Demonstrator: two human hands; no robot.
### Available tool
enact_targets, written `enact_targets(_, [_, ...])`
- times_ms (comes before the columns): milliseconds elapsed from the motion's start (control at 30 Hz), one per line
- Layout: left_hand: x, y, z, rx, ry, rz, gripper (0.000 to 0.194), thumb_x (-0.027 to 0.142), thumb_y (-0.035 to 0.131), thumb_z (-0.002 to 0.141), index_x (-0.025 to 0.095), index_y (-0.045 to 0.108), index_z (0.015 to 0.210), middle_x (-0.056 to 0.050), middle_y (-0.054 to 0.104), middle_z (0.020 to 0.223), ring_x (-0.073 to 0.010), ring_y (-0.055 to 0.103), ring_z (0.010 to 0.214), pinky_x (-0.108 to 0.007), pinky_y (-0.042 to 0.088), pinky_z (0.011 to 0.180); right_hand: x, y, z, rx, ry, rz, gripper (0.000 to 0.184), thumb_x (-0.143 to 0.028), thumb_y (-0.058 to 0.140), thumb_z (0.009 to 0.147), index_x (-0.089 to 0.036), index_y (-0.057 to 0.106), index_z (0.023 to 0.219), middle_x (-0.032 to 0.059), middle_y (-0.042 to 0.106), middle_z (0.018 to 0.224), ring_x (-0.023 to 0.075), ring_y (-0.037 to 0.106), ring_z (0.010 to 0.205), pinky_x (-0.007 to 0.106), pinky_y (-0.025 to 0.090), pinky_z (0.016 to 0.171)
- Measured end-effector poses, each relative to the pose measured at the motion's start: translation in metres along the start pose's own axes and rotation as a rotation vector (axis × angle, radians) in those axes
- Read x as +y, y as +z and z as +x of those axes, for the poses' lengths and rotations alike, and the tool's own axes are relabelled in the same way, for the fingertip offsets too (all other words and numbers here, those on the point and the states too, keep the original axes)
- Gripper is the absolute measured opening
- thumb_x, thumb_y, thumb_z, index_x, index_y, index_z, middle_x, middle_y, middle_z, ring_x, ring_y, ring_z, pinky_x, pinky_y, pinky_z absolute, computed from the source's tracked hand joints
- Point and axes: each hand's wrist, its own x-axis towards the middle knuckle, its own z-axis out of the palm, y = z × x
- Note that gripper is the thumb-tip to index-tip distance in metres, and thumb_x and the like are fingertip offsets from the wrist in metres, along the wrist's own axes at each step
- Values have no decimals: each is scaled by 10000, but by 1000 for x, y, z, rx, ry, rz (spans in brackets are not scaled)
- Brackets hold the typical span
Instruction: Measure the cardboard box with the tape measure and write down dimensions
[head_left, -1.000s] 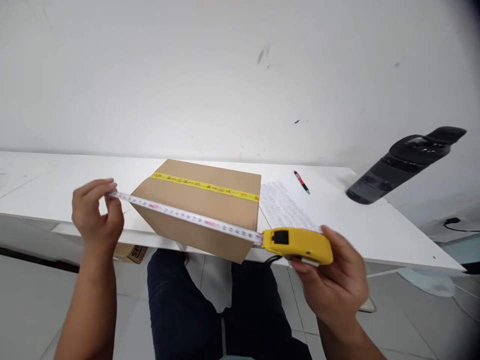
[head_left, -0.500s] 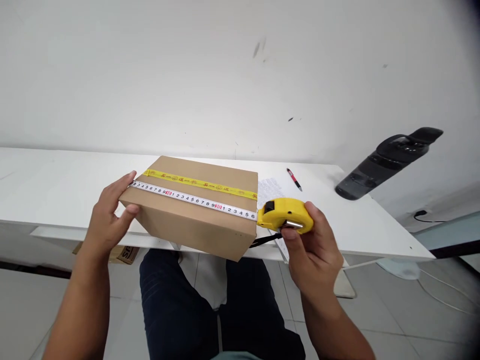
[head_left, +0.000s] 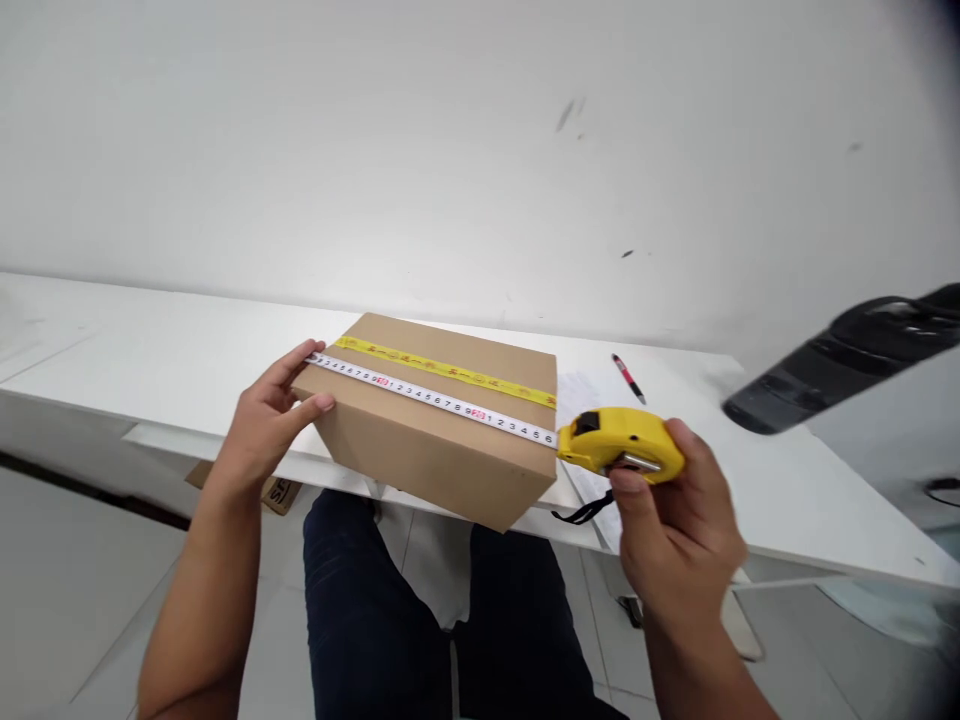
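Note:
A brown cardboard box [head_left: 435, 440] sits at the front edge of the white table, with yellow printed sealing tape [head_left: 450, 372] along its top. The white blade of a tape measure [head_left: 431, 397] lies stretched lengthwise over the box top, beside the sealing tape. My left hand [head_left: 274, 415] grips the box's left end, fingers at the blade's tip and thumb by the front edge. In my right hand [head_left: 675, 520] is the yellow tape measure case [head_left: 626, 440], its mouth against the box's right edge. A black wrist strap [head_left: 585, 512] hangs below it.
Behind the case, a sheet of paper [head_left: 577, 390] with writing lies on the white table [head_left: 150, 340], with a red and black pen [head_left: 628, 378] nearby. A dark bottle [head_left: 832, 360] stands at the right. Another carton [head_left: 279, 494] is under the table.
The view has shifted, so box, hands and bottle appear further right. Both hands keep their holds, and the blade still spans the box top.

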Motion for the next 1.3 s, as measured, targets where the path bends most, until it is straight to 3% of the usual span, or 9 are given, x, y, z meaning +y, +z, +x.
enact_targets(100, [9,2,-2,-2,-82,-71,777,472,894,700,306,618,1407,-46,529,1564,-343,470,1457,-438,470,1177,2,-1,-2,2,32,38,555,-217,794,862,-316,647,1388,48,701,1327,241,706,1101,514,535,1064])
enact_targets(233, [18,9,-3,34,-88,-113,534,529,749,855,269,696,1318,-58,613,1482,-322,494,1441,-465,383,1239,3,1,-1,-10,25,50,566,-212,800,858,-316,644,1392,44,704,1330,242,704,1105,540,511,1091])
enact_targets(400, [19,21,-4,212,19,202,409,530,643,932,263,755,1221,-36,719,1334,-290,583,1356,-443,431,1197,3,4,-1,11,-4,45,568,-219,791,868,-337,637,1402,36,697,1346,251,707,1125,536,503,1112])
enact_targets(667, [17,24,-3,237,270,735,458,473,362,1040,273,716,1250,-45,723,1323,-253,631,1295,-498,385,1191,7,2,-2,-25,10,-2,531,-288,783,880,-305,643,1393,74,708,1321,290,706,1128,545,562,1035])
enact_targets(800, [25,22,-2,193,151,678,477,567,458,986,273,711,1264,-56,723,1310,-270,657,1221,-440,487,1085,8,4,1,-68,-24,26,573,-240,766,888,-320,603,1432,64,707,1313,252,714,1102,460,604,978])
enact_targets(900, [25,21,0,232,33,623,533,621,529,933,287,669,1323,-56,681,1371,-303,608,1277,-451,464,1103,6,7,2,-72,-61,51,604,-219,766,883,-331,582,1448,63,695,1319,243,712,1114,403,618,941])
enact_targets(967, [21,19,6,239,-42,541,537,657,569,891,266,711,1231,-60,708,1304,-322,607,1255,-451,471,1080,4,10,3,-75,-56,64,618,-252,773,882,-326,564,1459,78,684,1330,251,714,1114,387,627,905])
enact_targets(1100, [9,16,36,185,-173,247,471,663,709,752,215,756,889,-49,750,962,-300,652,1017,-385,535,880,-2,16,6,-149,55,1,602,-386,793,860,-255,587,1410,127,696,1308,285,725,1083,398,639,842])
enact_targets(1300, [10,24,90,108,-265,161,411,570,802,611,211,721,795,-66,739,1013,-280,629,1037,-403,532,889,-20,35,18,-266,55,-54,379,-427,749,876,-248,660,1198,71,762,1061,250,747,906,364,637,735])
